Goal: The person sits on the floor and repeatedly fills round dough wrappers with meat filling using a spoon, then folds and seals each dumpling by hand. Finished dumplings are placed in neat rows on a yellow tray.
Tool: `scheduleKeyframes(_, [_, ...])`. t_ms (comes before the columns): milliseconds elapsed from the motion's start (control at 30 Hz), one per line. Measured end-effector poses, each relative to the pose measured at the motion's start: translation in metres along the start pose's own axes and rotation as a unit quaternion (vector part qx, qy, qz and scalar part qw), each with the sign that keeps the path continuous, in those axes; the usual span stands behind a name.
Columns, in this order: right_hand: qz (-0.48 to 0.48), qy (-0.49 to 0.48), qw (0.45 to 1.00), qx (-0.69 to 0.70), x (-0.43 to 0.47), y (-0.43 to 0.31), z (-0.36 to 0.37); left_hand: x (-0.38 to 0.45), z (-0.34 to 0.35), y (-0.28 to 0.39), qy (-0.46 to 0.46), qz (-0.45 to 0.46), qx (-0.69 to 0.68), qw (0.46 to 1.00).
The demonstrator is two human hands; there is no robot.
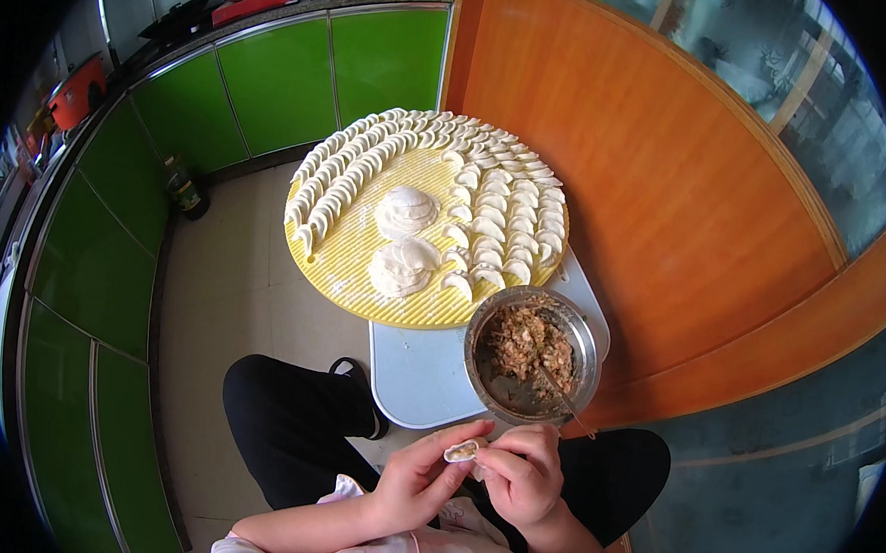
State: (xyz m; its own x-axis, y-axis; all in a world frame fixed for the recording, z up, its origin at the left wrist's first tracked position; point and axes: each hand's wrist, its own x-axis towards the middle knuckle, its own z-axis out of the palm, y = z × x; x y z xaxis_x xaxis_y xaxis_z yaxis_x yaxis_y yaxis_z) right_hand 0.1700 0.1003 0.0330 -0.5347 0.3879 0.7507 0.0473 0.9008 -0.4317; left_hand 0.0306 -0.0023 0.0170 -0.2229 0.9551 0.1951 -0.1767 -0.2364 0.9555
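Observation:
Between both hands is a partly folded dumpling (461, 452), its left end gaping so the filling shows. My left hand (421, 471) supports it with thumb and fingers, while my right hand (521, 472) pinches the wrapper's other end. Just beyond my right hand stands a metal bowl (483, 380) of minced filling (530, 341), with a spoon (559, 391) leaning in it. Past the bowl, a round yellow ribbed board (345, 286) carries two stacks of dough wrappers (407, 211) and many folded dumplings (488, 226) in curved rows.
A small pale table (423, 373) supports the board and bowl. My knees, in black trousers (293, 411), flank it. An orange wooden panel (644, 174) rises close on the right. Green cabinets (272, 95) curve along the left and back; a dark bottle (186, 190) stands on the floor there.

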Motion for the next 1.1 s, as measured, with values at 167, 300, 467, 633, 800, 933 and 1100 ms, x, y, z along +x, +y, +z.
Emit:
scheduleKeyframes(167, [0.087, 0.038, 0.995, 0.042, -0.009, -0.004, -0.004, 0.0, 0.001, -0.003, 0.003, -0.036, -0.099, 0.994])
scheduleKeyframes(300, [0.047, 0.188, 0.957, -0.216, -0.051, 0.009, -0.037, 0.001, -0.014, -0.01, 0.026, -0.12, -0.214, 0.969])
scheduleKeyframes(467, [0.31, 0.01, 0.943, -0.117, -0.07, 0.044, -0.062, 0.015, -0.018, -0.011, 0.012, -0.251, -0.349, 0.903])
scheduleKeyframes(633, [0.212, -0.057, 0.973, -0.069, -0.02, 0.061, -0.044, 0.015, -0.019, -0.007, -0.031, -0.283, -0.405, 0.869])
scheduleKeyframes(800, [0.021, 0.052, 0.988, -0.143, 0.009, 0.051, -0.07, 0.012, -0.021, -0.019, -0.028, -0.234, -0.304, 0.923])
scheduleKeyframes(933, [0.121, 0.098, 0.981, 0.112, 0.011, 0.015, -0.072, 0.01, -0.016, -0.027, -0.04, -0.202, -0.242, 0.948])
scheduleKeyframes(1100, [0.122, 0.054, 0.984, 0.122, 0.021, -0.003, -0.064, 0.011, -0.016, -0.022, -0.051, -0.185, -0.209, 0.959])
